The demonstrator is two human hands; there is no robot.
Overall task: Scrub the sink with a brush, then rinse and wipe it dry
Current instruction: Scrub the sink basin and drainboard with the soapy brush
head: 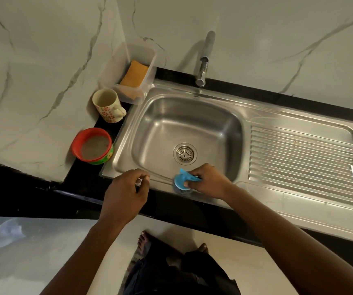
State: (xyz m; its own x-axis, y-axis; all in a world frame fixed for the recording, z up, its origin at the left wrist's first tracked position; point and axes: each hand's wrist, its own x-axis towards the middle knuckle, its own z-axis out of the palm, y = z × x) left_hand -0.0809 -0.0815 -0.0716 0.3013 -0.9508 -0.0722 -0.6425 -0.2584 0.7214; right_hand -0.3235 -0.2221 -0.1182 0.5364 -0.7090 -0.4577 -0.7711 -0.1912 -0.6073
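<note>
Right hand: I have the right hand [209, 182] wrapped round the blue brush [182, 182], fingers curled over its handle.
Brush: its round head sits on the sink's near rim, just short of the basin.
Left hand: the left hand [126, 188] hovers over the near-left rim with fingers curled in and thumb close to the forefinger. I see a pale glint there but cannot tell whether it pinches anything.
Sink: the steel sink [192, 116] shows no foam and no standing water around the drain strainer [185, 153].
Faucet: I see no water running from the faucet [203, 67].
Progress: I judge the scrubbing barely begun, working the front edge only.
Left to do: basin walls, floor and drainboard [299, 154], then the rinse and the wipe.
Wiping: an orange sponge [134, 74] lies in a clear tub [143, 54] at the back left. I see no cloth.
</note>
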